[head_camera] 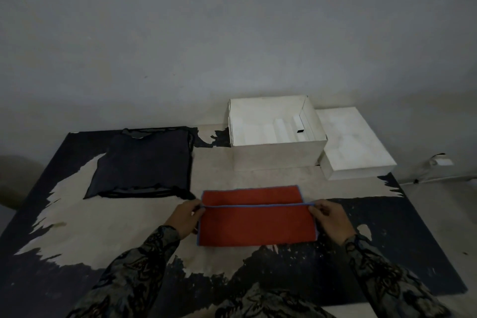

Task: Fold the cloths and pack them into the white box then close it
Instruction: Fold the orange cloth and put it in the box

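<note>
Fingers of left hand and of right hand pinching the blue-piped edge of the red cloth, one at each end. Soft, matte, rectangular, half folded, flat on the table near its front. Dark cloth folded square, well apart to the left. White box open behind; lid touching its right side.

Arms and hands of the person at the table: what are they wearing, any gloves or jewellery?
Both arms are in long sleeves of dark patterned fabric, grey with black swirling, floral-looking motifs, reaching to the wrists. The left hand and right hand are bare: no gloves. No rings or watch show, though the picture is dim.
</note>
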